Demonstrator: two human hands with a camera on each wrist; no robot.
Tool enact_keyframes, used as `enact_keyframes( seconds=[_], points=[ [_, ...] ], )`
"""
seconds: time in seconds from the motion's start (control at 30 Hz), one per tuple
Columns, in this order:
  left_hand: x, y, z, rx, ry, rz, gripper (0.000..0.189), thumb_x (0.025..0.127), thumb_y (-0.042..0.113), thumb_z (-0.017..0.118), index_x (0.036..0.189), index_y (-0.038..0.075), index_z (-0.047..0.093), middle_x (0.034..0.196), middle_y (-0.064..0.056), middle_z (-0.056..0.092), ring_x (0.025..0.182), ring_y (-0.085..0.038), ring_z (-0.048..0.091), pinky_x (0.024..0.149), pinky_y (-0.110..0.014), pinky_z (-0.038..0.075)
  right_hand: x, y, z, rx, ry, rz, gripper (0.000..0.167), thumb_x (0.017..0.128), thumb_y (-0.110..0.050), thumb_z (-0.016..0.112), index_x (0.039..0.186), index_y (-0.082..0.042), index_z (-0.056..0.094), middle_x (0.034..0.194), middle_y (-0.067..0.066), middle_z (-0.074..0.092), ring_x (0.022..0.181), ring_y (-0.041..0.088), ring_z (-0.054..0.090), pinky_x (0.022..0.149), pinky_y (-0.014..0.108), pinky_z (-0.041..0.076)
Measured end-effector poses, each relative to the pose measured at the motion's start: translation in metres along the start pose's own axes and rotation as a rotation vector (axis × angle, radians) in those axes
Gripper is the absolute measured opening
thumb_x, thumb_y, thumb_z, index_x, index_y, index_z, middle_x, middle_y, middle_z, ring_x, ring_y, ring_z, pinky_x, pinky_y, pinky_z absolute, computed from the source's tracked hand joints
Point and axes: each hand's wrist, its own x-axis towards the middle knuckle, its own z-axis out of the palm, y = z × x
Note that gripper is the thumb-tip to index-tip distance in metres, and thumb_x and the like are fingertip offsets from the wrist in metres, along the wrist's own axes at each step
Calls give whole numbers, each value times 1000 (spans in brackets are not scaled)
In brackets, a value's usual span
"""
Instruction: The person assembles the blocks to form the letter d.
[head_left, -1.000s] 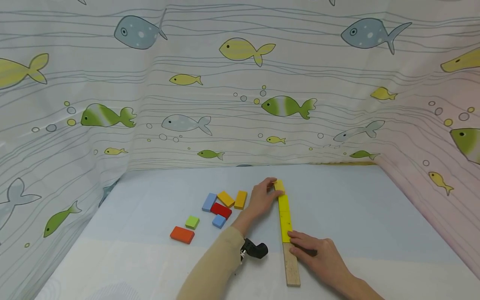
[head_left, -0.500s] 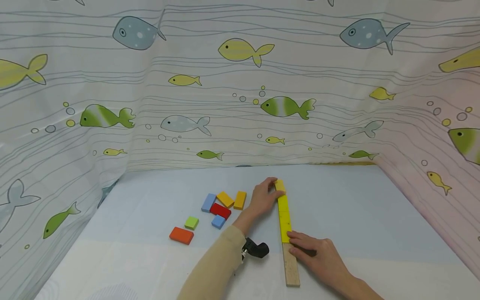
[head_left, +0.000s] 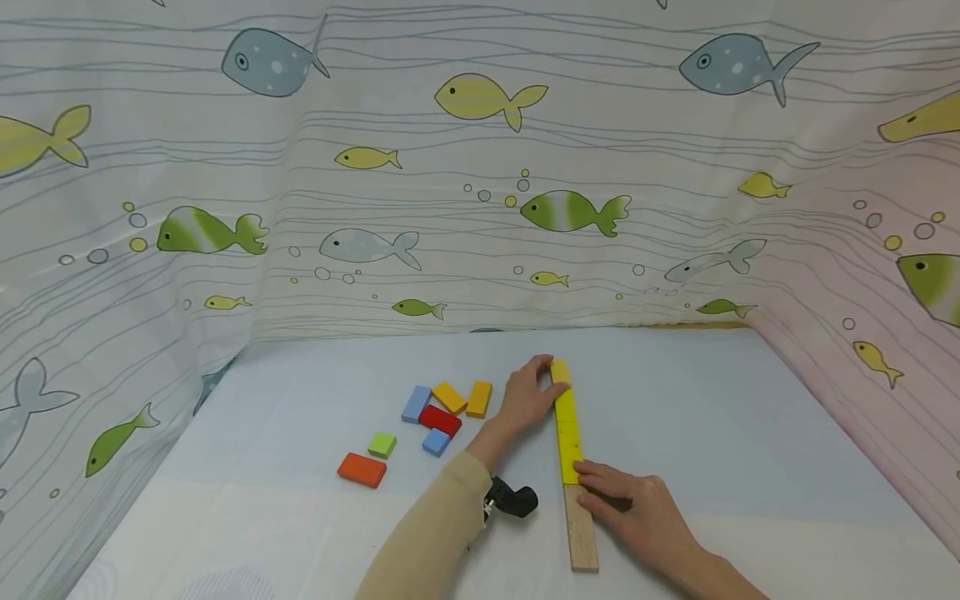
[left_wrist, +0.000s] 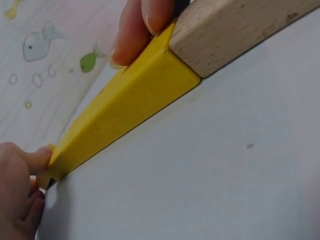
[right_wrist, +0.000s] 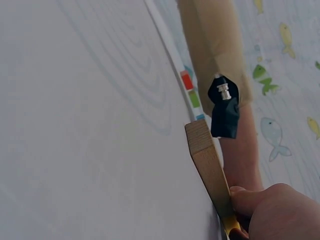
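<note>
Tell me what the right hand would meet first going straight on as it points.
The right hand would first push against the row of yellow blocks and the wooden block, which it touches. Past them, the left arm seems next in line, though depth is unclear.

Wood block (left_wrist: pixel 240 35) and left hand (left_wrist: pixel 16 192) (left wrist view) and sleeve (head_left: pixel 427 529) (head view) are cut off by picture edges.

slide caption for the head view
Left hand gripping, right hand touching a row of yellow blocks and one wooden block.
</note>
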Motion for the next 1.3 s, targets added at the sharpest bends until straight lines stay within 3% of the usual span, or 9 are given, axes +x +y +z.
enact_keyframes(
  seconds=[0.4,0.63,1.3],
  points=[
    [0,0,2,11,-30,-38,52,100,29,61,147,11,47,146,-6,55,136,-22,50,116,-40,38,0,0,0,21,-4,19,31,83,-28,81,112,-18,78,120,-14,71,113,9,66,88,30,58],
    [-1,0,3,12,-17,-36,48,102,26,57,147,10,47,146,-6,55,137,-21,50,114,-39,40,0,-2,1,21,-16,50,32,83,-29,81,113,-18,78,120,-15,70,113,9,66,89,30,58],
    [-3,5,-1,5,-30,-26,49,102,26,59,146,10,47,146,-7,55,137,-21,49,116,-38,38,1,-3,0,5,-10,33,31,83,-26,82,112,-17,78,120,-13,71,112,10,67,87,30,59]
  ],
)
